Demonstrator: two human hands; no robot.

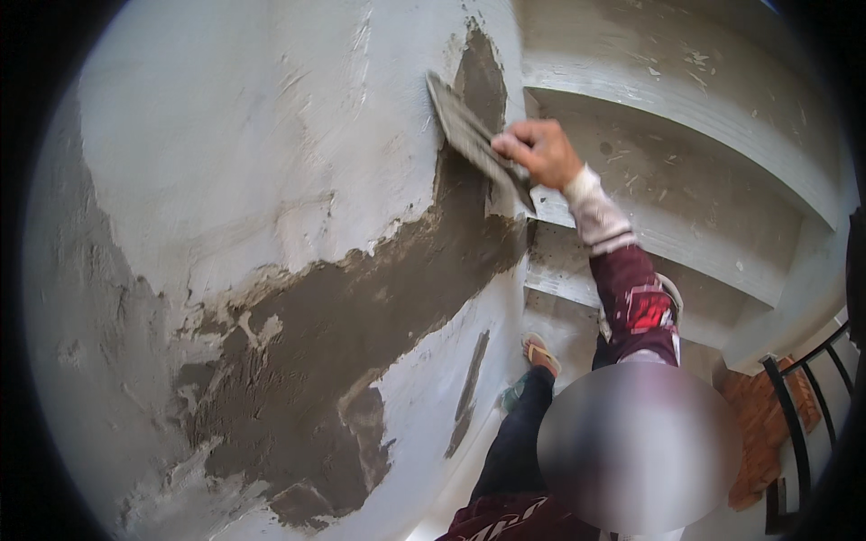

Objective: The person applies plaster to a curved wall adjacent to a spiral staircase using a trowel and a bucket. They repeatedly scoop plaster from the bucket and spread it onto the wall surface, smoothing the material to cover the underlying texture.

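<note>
My right hand is closed around the handle of a plastering trowel, up near the corner where the wall meets the stairs. The trowel is slightly blurred, its long grey blade slanting down to the right over a strip of damp grey-brown mortar. Whether the whole blade touches the wall cannot be seen. Below, that mortar widens into a large rough patch, with pale old plaster flaking along its upper edge. My left hand does not show.
Splattered concrete stair steps rise on the right. A foot in a flip-flop stands at their base. Black metal railing and reddish-brown bricks lie at the lower right. A blurred oval hides part of the lower view.
</note>
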